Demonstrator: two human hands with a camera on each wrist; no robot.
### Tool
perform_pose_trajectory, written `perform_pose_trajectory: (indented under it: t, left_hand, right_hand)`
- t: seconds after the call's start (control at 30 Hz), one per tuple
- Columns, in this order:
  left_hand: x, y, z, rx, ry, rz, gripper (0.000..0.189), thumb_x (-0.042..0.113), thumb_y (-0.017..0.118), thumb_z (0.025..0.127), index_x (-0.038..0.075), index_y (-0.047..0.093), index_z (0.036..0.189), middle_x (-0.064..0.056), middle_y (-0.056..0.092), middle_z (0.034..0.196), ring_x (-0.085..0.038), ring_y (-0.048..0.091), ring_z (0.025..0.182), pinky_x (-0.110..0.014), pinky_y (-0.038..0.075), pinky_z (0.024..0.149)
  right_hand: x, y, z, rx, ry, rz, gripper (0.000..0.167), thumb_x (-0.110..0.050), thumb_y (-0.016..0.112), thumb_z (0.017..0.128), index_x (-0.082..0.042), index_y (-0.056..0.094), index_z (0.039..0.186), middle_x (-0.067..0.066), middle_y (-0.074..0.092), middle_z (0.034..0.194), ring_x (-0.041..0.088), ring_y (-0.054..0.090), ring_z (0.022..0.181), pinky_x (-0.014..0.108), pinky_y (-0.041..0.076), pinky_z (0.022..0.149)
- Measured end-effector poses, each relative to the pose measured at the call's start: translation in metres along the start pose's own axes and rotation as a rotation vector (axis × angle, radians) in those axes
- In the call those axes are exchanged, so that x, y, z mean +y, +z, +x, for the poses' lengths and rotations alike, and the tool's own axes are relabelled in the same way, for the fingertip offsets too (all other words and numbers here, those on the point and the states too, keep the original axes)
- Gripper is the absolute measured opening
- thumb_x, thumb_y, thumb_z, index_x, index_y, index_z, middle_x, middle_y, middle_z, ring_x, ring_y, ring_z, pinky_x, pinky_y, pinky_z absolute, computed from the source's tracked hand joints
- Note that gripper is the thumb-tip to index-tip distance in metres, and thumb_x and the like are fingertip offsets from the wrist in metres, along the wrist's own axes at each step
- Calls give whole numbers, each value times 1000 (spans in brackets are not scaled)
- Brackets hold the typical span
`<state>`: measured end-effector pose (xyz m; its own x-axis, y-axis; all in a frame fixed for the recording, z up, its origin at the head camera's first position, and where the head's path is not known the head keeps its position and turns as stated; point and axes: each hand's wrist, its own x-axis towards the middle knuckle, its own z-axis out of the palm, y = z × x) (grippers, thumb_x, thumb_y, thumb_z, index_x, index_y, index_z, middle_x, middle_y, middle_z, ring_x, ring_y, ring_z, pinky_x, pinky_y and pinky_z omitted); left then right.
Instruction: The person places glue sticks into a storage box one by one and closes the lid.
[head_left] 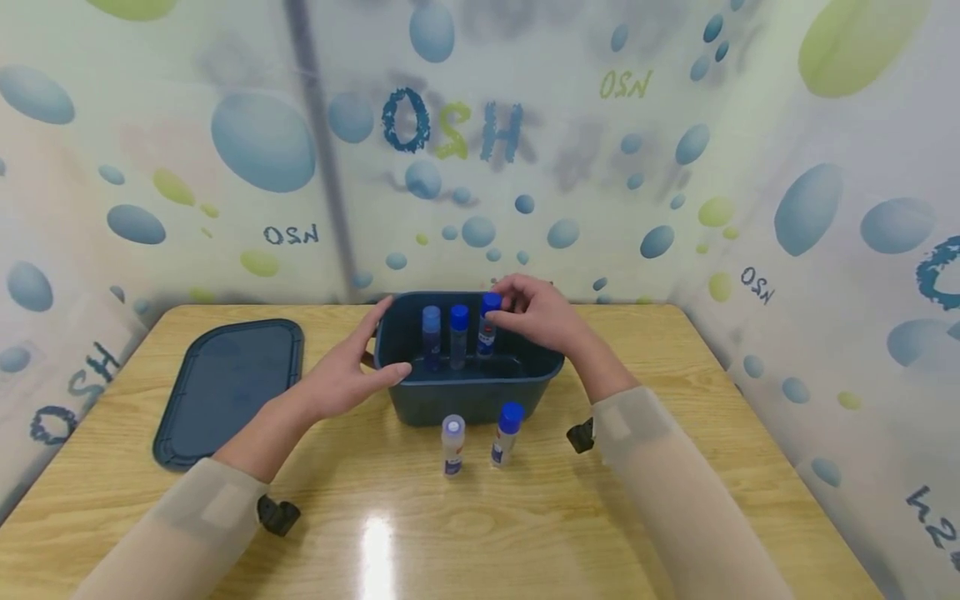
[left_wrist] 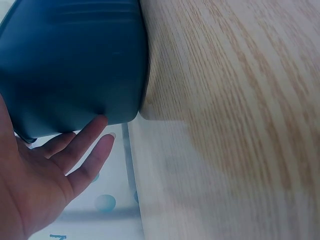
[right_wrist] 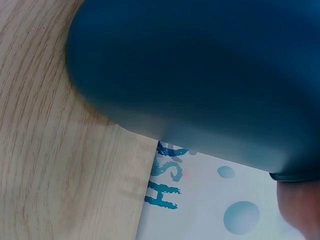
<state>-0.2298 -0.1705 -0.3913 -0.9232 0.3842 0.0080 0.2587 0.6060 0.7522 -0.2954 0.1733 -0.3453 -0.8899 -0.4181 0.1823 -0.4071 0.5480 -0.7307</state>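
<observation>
A dark blue plastic bin [head_left: 465, 404] stands on the table, with two small clear glue bottles with blue caps, a left one [head_left: 431, 333] and a middle one [head_left: 459, 337], upright inside. My right hand [head_left: 543, 312] reaches over the bin's right rim and pinches a third glue bottle [head_left: 487, 333] near its blue cap. At the left end, my left hand [head_left: 345, 375] rests against the bin, fingers fairly straight along the outside and thumb over the front rim. In the left wrist view, the left fingers [left_wrist: 82, 145] lie beside the bin wall [left_wrist: 75, 65].
In front of the bin stand a glue bottle with a pale top [head_left: 453, 446] and another with a blue cap [head_left: 507, 433]. A dark blue lid [head_left: 232, 392] lies flat at the left. A patterned curtain [head_left: 480, 183] hangs behind the wooden table [head_left: 480, 542].
</observation>
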Motion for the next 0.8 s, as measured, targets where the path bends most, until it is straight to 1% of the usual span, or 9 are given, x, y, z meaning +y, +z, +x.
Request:
perform_pose_trajectory:
  t: [0.23,0.43,0.63,0.8]
  left_hand:
    - [0,0,0,2,1,5,104,58,69,105,40,-3,177,-22,24,180,-40,65,129,-45,62,88]
    - [1,0,0,1,1,4,104,58,69,105,39,-2,178,-22,26,179,-40,66,128,-46,62,89]
    - [1,0,0,-2,1,6,104,58,69,105,38,-3,178,-22,25,180,-40,66,129,-46,62,89]
    - [1,0,0,-2,-2,9,104,58,69,105,39,-2,178,-21,26,180,-39,66,129,-45,62,89]
  right_hand:
    - [-4,2,1,-37,36,-132,35,-28,80,102,-10,72,131,7,70,109,24,61,89,36,53,80]
    - [-8,3,2,-89,69,-228,36,-33,78,103,-13,72,133,5,72,111,23,64,93,41,55,87]
    - [-11,4,3,-128,80,-309,34,-35,76,105,-15,72,132,4,74,112,23,65,92,43,56,88]
    - [-9,5,5,-140,81,-356,33,-36,75,105,-16,73,131,3,75,112,23,67,94,43,56,89]
